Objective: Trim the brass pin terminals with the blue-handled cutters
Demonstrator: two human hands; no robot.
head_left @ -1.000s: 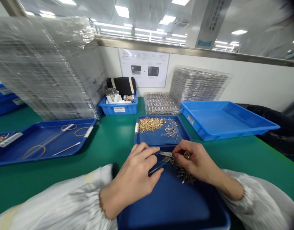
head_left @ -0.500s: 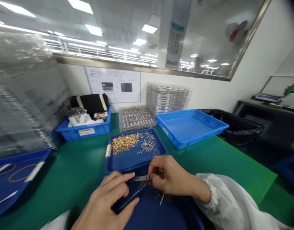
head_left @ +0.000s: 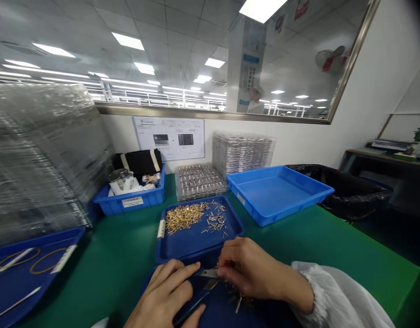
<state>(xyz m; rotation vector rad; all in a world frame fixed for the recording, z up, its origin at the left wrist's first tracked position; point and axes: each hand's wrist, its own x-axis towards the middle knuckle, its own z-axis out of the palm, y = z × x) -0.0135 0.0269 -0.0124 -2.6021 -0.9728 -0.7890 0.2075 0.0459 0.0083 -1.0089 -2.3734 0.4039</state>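
Blue tray (head_left: 11, 283) far left, cotton swab (head_left: 20, 301) in it. Left hand (head_left: 163, 296) wrapped on pliers (head_left: 192, 307), handles in the palm, probably to aim the tips at the other hand. Pin tray (head_left: 185, 248) just beyond, likely there for easy reach. Right hand (head_left: 256, 269): fingertips pinched together, contents hidden, can't tell. Plier tips touch or nearly touch them; darker pins (head_left: 239, 304) lie beneath that hand.
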